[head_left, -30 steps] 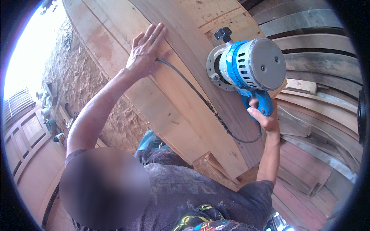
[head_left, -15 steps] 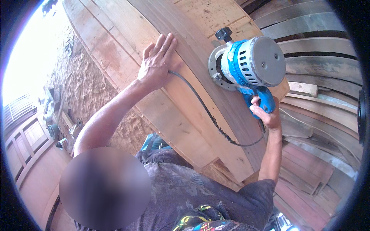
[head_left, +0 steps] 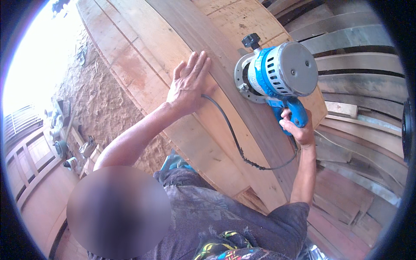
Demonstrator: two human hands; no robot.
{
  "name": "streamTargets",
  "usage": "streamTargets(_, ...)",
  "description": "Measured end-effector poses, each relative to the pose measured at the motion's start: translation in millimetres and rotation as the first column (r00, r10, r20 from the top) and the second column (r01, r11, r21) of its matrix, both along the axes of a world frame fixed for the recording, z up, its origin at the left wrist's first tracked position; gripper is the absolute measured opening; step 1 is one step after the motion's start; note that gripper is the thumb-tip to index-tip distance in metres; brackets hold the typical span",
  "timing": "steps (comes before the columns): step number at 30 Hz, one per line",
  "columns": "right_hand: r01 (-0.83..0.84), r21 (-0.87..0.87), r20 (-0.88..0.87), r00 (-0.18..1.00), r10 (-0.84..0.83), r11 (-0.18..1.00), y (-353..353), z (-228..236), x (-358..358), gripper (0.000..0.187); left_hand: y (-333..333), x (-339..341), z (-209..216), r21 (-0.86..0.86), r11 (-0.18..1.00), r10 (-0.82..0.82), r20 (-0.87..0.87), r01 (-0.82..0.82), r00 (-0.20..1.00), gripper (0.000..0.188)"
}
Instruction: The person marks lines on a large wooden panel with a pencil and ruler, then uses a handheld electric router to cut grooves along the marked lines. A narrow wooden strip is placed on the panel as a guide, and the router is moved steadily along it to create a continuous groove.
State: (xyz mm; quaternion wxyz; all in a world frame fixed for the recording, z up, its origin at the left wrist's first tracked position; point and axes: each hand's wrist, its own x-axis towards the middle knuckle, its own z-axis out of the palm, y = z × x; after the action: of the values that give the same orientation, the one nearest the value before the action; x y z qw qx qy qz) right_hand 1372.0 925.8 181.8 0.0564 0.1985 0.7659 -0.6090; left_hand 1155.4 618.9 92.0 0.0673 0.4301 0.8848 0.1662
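Note:
My right hand point(head_left: 300, 130) grips the blue handle of a power router point(head_left: 277, 69), its fingers wrapped round it. The router has a grey round motor cap, a blue collar and a black side knob; it lies tilted, its round metal base against the darker plank point(head_left: 216, 56). The cutting bit cannot be made out. My left hand point(head_left: 188, 84) lies flat and open, fingers stretched over the pale board point(head_left: 225, 125) with the tips by the dark plank's edge. A black cord point(head_left: 236, 143) loops from beneath the left hand to the router's handle.
Several long planks point(head_left: 346, 86) are stacked at the right. Bare earth floor point(head_left: 104, 91) shows at the left, with clutter point(head_left: 65, 147) and a wooden panel frame point(head_left: 34, 169) beyond it. A thin pale cable point(head_left: 364, 149) crosses the planks at the right.
The boards and my left hand have shifted a little right and down in the view. The router stays at nearly the same spot in the picture, still in my right hand.

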Motion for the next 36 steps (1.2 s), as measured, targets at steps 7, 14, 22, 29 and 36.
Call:
streamTargets(7, -0.004, 0.012, -0.042, 0.999, 0.005, 1.0, -4.4, -6.0, -24.4, 0.012, 0.5, -0.9, 3.7, -0.011, 1.0, -0.004, 0.004, 0.004, 1.0, 0.078)
streamTargets(14, -0.023, 0.035, -0.005, 1.0, 0.023, 0.999, -8.8, -3.3, -47.1, 0.013, 1.2, -1.5, 7.3, 0.009, 1.0, -0.002, 0.059, 0.001, 0.998, 0.078)
streamTargets(22, 0.003, 0.027, -0.04, 0.999, -0.002, 1.0, -19.3, -5.6, -74.4, 0.013, -0.7, -4.1, 8.7, 0.037, 0.999, 0.001, 0.097, -0.005, 0.995, 0.081)
streamTargets(29, 0.019, 0.011, -0.05, 0.999, -0.019, 1.0, -22.0, -8.5, -102.6, 0.012, 2.8, -11.5, 7.2, -0.059, 0.998, -0.025, 0.055, 0.029, 0.998, 0.083)
streamTargets(36, -0.041, 0.184, -0.177, 0.981, 0.074, 0.982, -19.7, -26.7, -147.1, 0.013, -1.0, -22.1, -17.9, -0.267, 0.964, -0.082, -0.31, -0.004, 0.947, 0.091)
